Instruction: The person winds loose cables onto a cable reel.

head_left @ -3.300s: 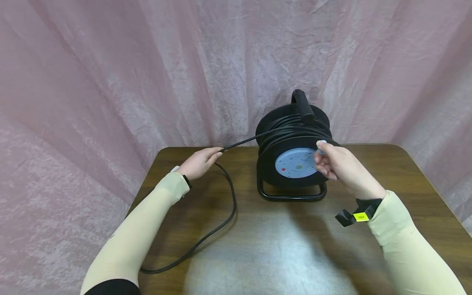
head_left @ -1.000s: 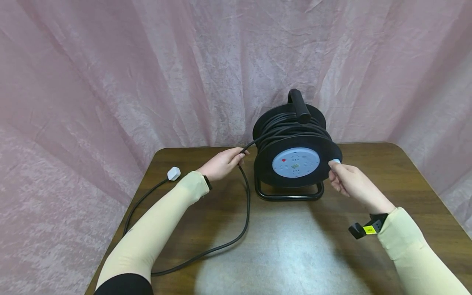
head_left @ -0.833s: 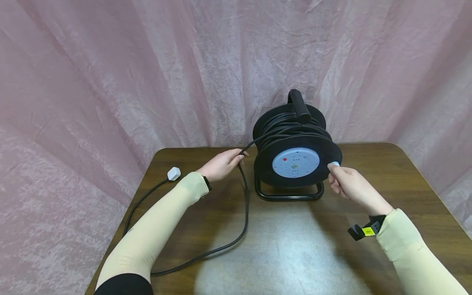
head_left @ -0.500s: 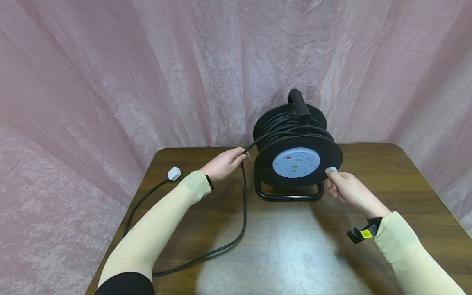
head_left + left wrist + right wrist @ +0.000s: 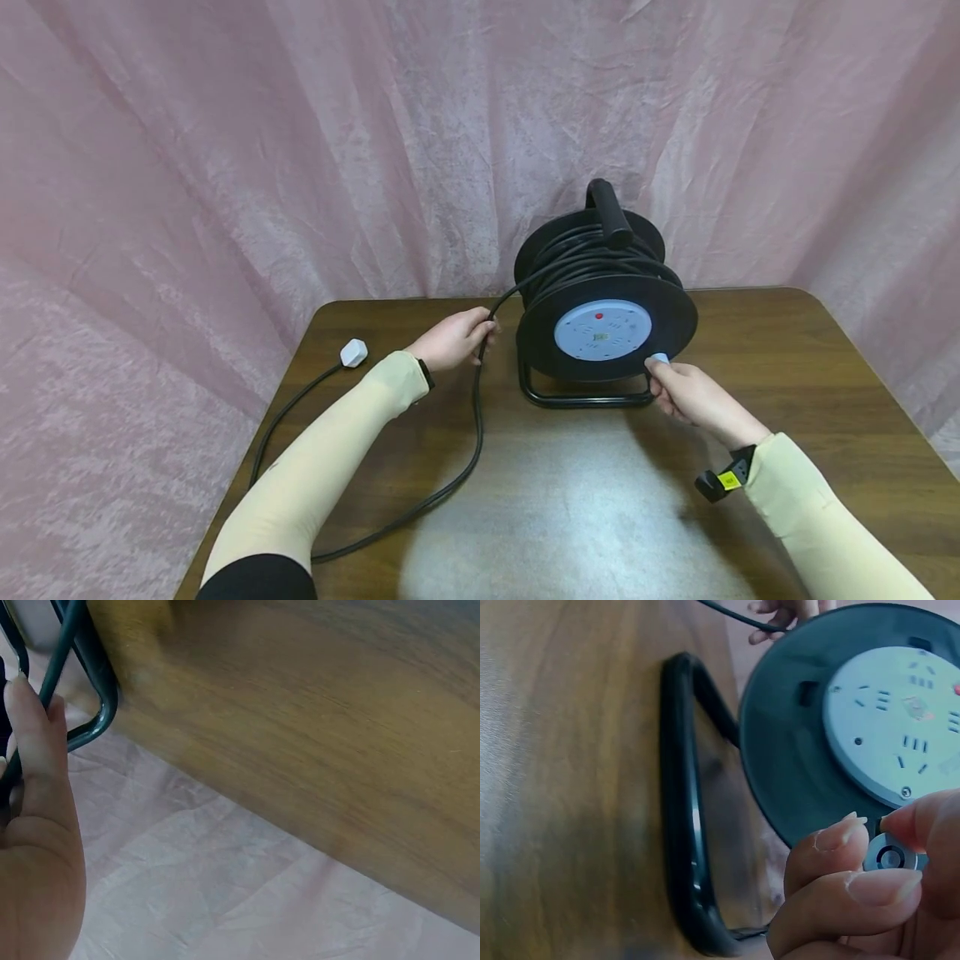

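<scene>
A black cable reel (image 5: 536, 346) with a pale blue socket plate (image 5: 592, 337) stands upright on its tube frame (image 5: 588, 402) at the back of the table. Many turns of black cable (image 5: 477, 417) lie round its drum. Left of the reel, my left hand (image 5: 450, 340) holds the cable between thumb and fingers; the left wrist view shows this hand (image 5: 37, 817) at the frame's edge. My right hand (image 5: 701, 398) pinches the small pale crank knob (image 5: 660, 357) at the reel's lower right rim. In the right wrist view thumb and fingers surround the knob (image 5: 891, 856).
The cable's loose end loops over the wooden table (image 5: 562, 517) and passes behind the left sleeve. It ends in a white plug (image 5: 353, 353) at the table's left. A pink curtain (image 5: 450, 150) hangs behind the table.
My right hand has carried the knob down and leftward along the rim, and the red-dotted socket plate has turned clockwise. Earlier, my left hand came nearer the reel, and the plug came into sight.
</scene>
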A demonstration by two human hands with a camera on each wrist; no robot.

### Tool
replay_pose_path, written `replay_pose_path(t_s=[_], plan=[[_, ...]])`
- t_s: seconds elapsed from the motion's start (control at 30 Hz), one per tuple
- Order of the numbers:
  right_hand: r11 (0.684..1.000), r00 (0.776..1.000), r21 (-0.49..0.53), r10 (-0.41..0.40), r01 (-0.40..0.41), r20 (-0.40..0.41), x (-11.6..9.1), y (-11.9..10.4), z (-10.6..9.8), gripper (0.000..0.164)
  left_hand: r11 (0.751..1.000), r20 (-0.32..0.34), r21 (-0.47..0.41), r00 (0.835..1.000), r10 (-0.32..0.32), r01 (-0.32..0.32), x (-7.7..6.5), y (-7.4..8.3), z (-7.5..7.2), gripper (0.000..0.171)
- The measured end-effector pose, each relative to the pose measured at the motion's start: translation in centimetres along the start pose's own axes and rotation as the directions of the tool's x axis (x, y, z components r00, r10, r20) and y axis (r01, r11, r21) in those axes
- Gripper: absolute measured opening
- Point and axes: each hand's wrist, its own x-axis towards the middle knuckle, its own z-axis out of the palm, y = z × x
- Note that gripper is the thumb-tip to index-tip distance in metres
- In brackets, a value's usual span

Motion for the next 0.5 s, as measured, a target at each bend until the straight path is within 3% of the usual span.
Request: replay_pose_path(t_s=[0.27, 0.5], plan=[[1.0, 0.999, 0.025, 0.011, -0.012, 0.042, 0.8, 0.4, 1.6, 0.057, 0.997, 0.03, -0.046, 0.998, -0.059, 0.061, -0.3, -0.9, 0.4, 0.017], [0.999, 0.998, 0.002, 0.042, -0.042, 0.052, 1.4, 0.3, 2.7, 0.057, 0.998, 0.025, -0.041, 0.999, -0.044, 0.045, -0.6, -0.9, 0.5, 0.017]])
